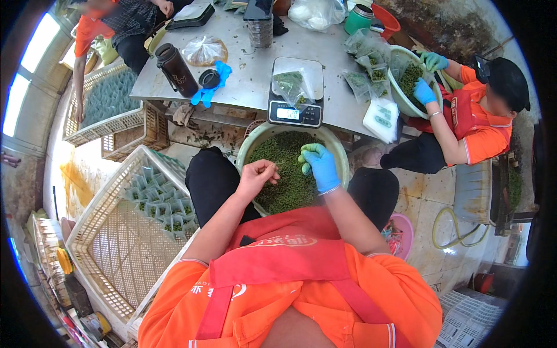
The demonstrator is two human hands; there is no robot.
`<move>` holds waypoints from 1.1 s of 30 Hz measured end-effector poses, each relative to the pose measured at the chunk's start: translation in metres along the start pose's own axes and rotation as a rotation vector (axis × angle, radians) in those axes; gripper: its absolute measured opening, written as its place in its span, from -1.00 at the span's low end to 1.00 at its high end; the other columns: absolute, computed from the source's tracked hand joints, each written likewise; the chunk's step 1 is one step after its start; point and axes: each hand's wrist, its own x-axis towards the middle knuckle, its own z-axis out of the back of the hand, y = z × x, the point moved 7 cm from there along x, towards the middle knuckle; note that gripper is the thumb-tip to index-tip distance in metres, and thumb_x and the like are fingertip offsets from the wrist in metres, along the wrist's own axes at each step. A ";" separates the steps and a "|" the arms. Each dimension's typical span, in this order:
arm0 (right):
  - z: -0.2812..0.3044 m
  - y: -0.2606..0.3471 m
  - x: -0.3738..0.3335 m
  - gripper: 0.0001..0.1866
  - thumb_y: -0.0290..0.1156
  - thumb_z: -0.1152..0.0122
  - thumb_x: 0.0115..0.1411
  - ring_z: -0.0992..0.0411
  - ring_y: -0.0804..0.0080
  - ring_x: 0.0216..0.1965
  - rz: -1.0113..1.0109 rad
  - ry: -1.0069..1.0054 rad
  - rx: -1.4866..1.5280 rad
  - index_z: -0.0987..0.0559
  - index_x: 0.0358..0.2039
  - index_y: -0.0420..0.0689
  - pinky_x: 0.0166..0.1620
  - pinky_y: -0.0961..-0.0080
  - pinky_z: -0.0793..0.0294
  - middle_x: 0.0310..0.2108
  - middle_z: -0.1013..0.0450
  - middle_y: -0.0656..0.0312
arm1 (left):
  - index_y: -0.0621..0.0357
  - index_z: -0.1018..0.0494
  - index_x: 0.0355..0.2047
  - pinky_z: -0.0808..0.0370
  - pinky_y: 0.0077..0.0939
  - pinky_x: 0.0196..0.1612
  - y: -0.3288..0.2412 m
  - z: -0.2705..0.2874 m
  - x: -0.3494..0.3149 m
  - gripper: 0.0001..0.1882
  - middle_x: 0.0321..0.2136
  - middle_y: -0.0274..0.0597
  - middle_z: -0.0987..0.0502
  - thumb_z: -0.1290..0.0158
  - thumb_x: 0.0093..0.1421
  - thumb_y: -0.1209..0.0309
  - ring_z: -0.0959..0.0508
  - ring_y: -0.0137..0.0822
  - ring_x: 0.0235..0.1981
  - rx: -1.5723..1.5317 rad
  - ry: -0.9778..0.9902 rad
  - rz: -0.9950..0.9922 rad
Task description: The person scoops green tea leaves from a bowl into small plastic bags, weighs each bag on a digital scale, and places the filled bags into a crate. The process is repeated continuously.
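A pale green basin sits between my knees, filled with small green berries that look like green peppercorns. My bare left hand hovers over its left side, fingers curled into a pinch; whatever they hold is hidden. Over the right side is my right hand in a blue glove with green fingertips, its fingers bent together. I cannot make out anything in them. Just beyond the basin, a digital scale stands at the table edge with a clear bag of green berries lying on it.
A cream crate with filled bags stands at my left. On the metal table are a dark bottle, blue gloves, filled bags and flat bags. At right a co-worker handles berries in another basin; another person is at far left.
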 end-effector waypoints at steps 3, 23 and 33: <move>-0.002 0.010 0.002 -0.86 -0.49 -0.06 0.12 -0.36 0.61 -0.67 -0.019 0.021 -0.026 -0.45 -0.29 -0.23 -0.62 0.71 -0.33 -0.54 -0.45 0.23 | 0.33 -0.43 -0.33 -0.44 -0.65 -0.47 0.001 -0.001 -0.001 -0.77 -0.52 -0.23 -0.51 0.08 0.23 0.36 -0.47 -0.51 -0.57 0.069 0.019 0.009; -0.009 0.037 0.059 -0.88 -0.36 -0.06 0.03 -0.43 0.11 -0.44 0.459 -0.176 -1.155 -0.46 -0.38 -0.04 -0.37 0.28 -0.40 -0.45 -0.46 0.10 | -0.01 -0.39 -0.16 -0.42 -0.27 -0.54 -0.060 -0.032 -0.019 -0.67 -0.63 -0.15 -0.48 -0.03 0.06 0.21 -0.49 -0.13 -0.61 1.162 0.179 -0.651; -0.028 0.090 0.009 -0.74 -0.41 -0.08 0.05 -0.46 0.22 -0.27 0.973 -0.305 -0.874 -0.51 -0.19 -0.07 -0.24 0.44 -0.46 -0.22 -0.46 0.16 | 0.03 -0.45 -0.43 -0.44 -0.35 -0.50 -0.085 0.098 0.050 -0.80 -0.66 -0.16 -0.50 0.01 0.13 0.20 -0.53 -0.18 -0.61 0.808 -0.405 -0.244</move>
